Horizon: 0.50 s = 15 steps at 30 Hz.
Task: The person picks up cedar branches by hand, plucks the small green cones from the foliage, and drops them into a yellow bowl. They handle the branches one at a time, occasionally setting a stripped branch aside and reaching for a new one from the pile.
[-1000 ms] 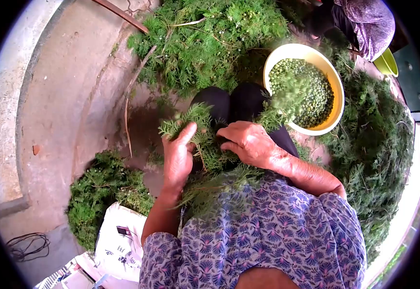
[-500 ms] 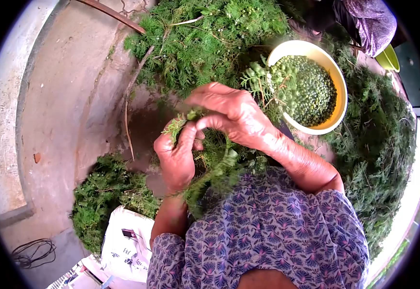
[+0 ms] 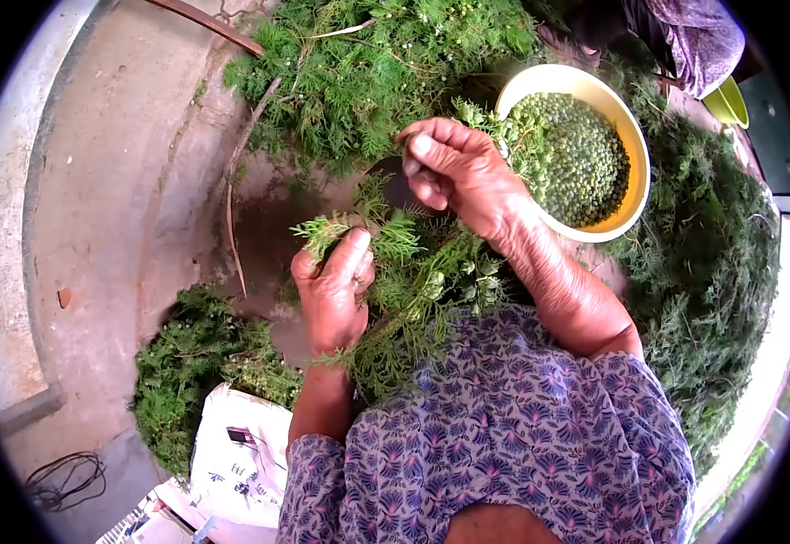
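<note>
Since the previous frame the right hand [image 3: 463,172] has drawn away from the left hand [image 3: 333,286], toward the far right; the left keeps its grip.

Left to right. Near left: coil of thin dark cable [image 3: 64,480] on smooth, stained concrete [image 3: 109,236]. Next, a white sack [image 3: 250,476], creased, with dark printed characters partly lost in its folds and cut off by the sleeve; on it a small dark rectangular object [image 3: 241,435], too small to identify. Beyond the sack, a low heap of cut greenery [image 3: 204,354].

Left hand: closed, thumb pressed down on a feathery evergreen sprig [image 3: 404,258] that spreads right, over the lap and against the patterned shirt [image 3: 513,417]. Sprig is scaly, flat-fronded, with knobbly pale-green cones; stem within the fist hidden. Far side: large bright pile of similar branches [image 3: 395,82], top edge out of view.

Right hand: raised, fingers curled, thumb alongside; cannot tell whether the fingertips meet or hold anything. It hangs just left of a round, yellow-walled bowl [image 3: 638,163] of small rounded green cones [image 3: 585,150]; more fronds cover its left rim. Far right: another person's mottled clothing [image 3: 699,41], cut off, partly overlapping a yellow-green basin [image 3: 729,104]. Right: darker, denser branches [image 3: 703,281].
</note>
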Motion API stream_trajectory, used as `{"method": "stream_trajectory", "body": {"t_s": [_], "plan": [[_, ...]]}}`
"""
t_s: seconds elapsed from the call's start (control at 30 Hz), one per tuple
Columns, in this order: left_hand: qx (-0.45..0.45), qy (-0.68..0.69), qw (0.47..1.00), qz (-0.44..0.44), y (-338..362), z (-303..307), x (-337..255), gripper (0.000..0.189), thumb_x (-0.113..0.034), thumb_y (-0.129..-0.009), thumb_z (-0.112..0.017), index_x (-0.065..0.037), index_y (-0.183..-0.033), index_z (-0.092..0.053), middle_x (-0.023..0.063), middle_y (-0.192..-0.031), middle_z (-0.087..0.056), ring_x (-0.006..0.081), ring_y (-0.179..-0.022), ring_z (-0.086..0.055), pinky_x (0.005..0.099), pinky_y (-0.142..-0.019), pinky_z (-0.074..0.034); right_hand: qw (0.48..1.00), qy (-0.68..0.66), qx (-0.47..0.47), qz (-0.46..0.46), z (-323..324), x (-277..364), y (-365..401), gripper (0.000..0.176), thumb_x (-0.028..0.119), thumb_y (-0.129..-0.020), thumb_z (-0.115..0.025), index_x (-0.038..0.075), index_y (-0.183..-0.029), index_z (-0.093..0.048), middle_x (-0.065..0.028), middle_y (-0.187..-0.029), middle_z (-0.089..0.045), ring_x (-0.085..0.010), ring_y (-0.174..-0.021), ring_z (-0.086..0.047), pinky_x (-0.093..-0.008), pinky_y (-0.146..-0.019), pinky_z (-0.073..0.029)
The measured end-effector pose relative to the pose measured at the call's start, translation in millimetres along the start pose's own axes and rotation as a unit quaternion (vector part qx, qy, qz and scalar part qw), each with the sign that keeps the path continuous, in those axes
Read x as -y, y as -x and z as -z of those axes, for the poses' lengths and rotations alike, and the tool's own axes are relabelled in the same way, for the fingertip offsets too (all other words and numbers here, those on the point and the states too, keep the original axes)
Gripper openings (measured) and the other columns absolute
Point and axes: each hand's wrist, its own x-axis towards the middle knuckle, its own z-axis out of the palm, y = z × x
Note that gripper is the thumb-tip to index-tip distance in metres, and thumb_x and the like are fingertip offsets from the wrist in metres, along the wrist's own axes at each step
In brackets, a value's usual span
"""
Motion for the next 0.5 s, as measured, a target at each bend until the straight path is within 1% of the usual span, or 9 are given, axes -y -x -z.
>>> {"method": "stream_trajectory", "body": {"t_s": [0.07, 0.1, 0.13, 0.2, 0.23, 0.27, 0.33, 0.43, 0.5], "plan": [[0.006, 0.113, 0.993, 0.023, -3, 5, 3, 0.009, -0.007, -0.085, -0.060, -0.001, -0.092, -0.062, 0.0018, -0.072, -0.058, 0.0051, -0.051, -0.041, 0.0193, -0.042, -0.030, 0.998, -0.051, -0.039, -0.026, 0, 5, 0, 0.013, 0.007, -0.087, -0.056, 0.002, -0.099, -0.054, -0.0073, -0.081, -0.061, -0.0179, -0.067, -0.063, -0.0236, -0.049, -0.049], [0.019, 0.107, 0.994, 0.007, -5, 7, 3, 0.010, -0.007, -0.086, -0.058, -0.002, -0.094, -0.061, 0.0011, -0.067, -0.055, 0.0056, -0.048, -0.039, 0.0202, -0.041, -0.027, 0.997, -0.060, -0.043, -0.026, 6, 2, -1, 0.016, 0.007, -0.088, -0.054, 0.002, -0.103, -0.051, -0.0081, -0.087, -0.059, -0.0218, -0.075, -0.065, -0.0273, -0.054, -0.052], [-0.010, 0.117, 0.993, 0.006, -7, 9, 5, 0.012, -0.008, -0.087, -0.057, -0.001, -0.096, -0.061, 0.0003, -0.062, -0.051, 0.0054, -0.046, -0.037, 0.0204, -0.040, -0.026, 0.994, -0.075, -0.083, -0.010, 5, 1, -2, 0.012, 0.009, -0.087, -0.056, 0.001, -0.096, -0.055, -0.0073, -0.081, -0.060, -0.0199, -0.067, -0.063, -0.0277, -0.052, -0.051], [-0.061, 0.098, 0.993, -0.008, -6, 7, 2, 0.015, -0.009, -0.088, -0.055, -0.001, -0.099, -0.060, 0.0004, -0.059, -0.048, 0.0059, -0.045, -0.035, 0.0208, -0.040, -0.024, 0.996, -0.085, -0.023, -0.024, 24, -3, -1, 0.011, 0.010, -0.087, -0.057, 0.000, -0.087, -0.057, -0.0065, -0.076, -0.059, -0.0176, -0.059, -0.060, -0.0268, -0.049, -0.050], [-0.071, 0.084, 0.994, -0.021, -7, 8, 4, 0.019, -0.010, -0.089, -0.054, -0.003, -0.106, -0.058, 0.0008, -0.060, -0.048, 0.0067, -0.044, -0.035, 0.0210, -0.039, -0.026, 0.997, -0.068, 0.023, -0.013, 30, -4, -1, 0.012, 0.011, -0.087, -0.058, 0.000, -0.084, -0.061, -0.0054, -0.070, -0.059, -0.0125, -0.053, -0.055, -0.0231, -0.045, -0.045], [-0.113, 0.061, 0.990, -0.052, -6, 6, 6, 0.026, -0.009, -0.089, -0.053, -0.007, -0.115, -0.053, 0.0023, -0.066, -0.051, 0.0082, -0.045, -0.037, 0.0209, -0.040, -0.029, 0.997, -0.068, 0.023, -0.015, 32, -8, 0, 0.012, 0.011, -0.087, -0.058, 0.000, -0.084, -0.061, -0.0054, -0.070, -0.059, -0.0125, -0.053, -0.055, -0.0231, -0.045, -0.045], [-0.116, 0.051, 0.987, -0.095, -7, 8, 8, 0.033, -0.007, -0.088, -0.054, -0.009, -0.121, -0.050, 0.0034, -0.078, -0.057, 0.0097, -0.049, -0.044, 0.0216, -0.043, -0.034, 0.970, 0.221, -0.097, -0.003, 22, -10, 4, 0.012, 0.013, -0.087, -0.058, 0.002, -0.090, -0.063, -0.0044, -0.069, -0.059, -0.0080, -0.053, -0.053, -0.0192, -0.043, -0.040], [-0.182, 0.011, 0.981, -0.069, -9, 7, 8, 0.034, -0.005, -0.086, -0.057, -0.010, -0.119, -0.052, 0.0029, -0.087, -0.060, 0.0107, -0.056, -0.052, 0.0225, -0.046, -0.037, 0.969, 0.232, -0.081, -0.022, 22, -14, 8, 0.014, 0.015, -0.086, -0.060, 0.004, -0.094, -0.064, -0.0013, -0.068, -0.058, -0.0041, -0.052, -0.048, -0.0161, -0.043, -0.038], [-0.175, -0.010, 0.983, -0.051, -18, 17, 14, 0.033, -0.005, -0.085, -0.059, -0.010, -0.117, -0.054, 0.0022, -0.089, -0.061, 0.0108, -0.058, -0.053, 0.0228, -0.047, -0.037, 0.966, 0.241, -0.076, -0.053, 23, -13, 9, 0.016, 0.017, -0.085, -0.062, 0.005, -0.094, -0.065, 0.0012, -0.069, -0.059, -0.0029, -0.052, -0.047, -0.0157, -0.044, -0.038]]}}
